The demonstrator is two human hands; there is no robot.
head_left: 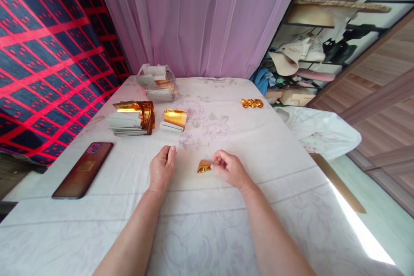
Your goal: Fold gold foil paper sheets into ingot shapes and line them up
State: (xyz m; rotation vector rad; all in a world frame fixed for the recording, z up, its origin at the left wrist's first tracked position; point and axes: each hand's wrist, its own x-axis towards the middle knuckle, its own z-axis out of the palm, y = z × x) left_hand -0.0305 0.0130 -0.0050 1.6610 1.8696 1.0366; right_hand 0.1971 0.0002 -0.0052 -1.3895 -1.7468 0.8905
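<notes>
Gold foil piece (203, 166), folded small and crumpled at its edges, is pinched by its right side between thumb and fingertips of the right hand (230, 169), low over the bed sheet (207, 224), near the middle of the view. Left hand (162, 168) is seen just beside it to the left, apart from the foil, fingers loosely curled with the knuckles upward and nothing held; its fingertips appear to rest on the sheet. Both forearms are extended from the bottom edge of the frame. Bed surface is covered by a white cloth with a faint floral print and some creases. Dark phone (83, 170) is laid flat to the left of the hands, screen side down, well apart from them. Farther back on the left, a stack of white-backed sheets (124, 123) is noted, with curled gold sheets (142, 112) lying over its right end. Just to the right of that, a smaller gold sheet (175, 118) is propped over a few white slips. Beyond these, a clear plastic bag (157, 83) with more paper inside is set near the far edge. On the far right of the bed, a small cluster of folded gold pieces (252, 103) is seen, well apart from the rest. A lilac curtain (200, 17) hangs behind the bed; a red and dark patterned cloth (48, 51) covers the left side.
</notes>
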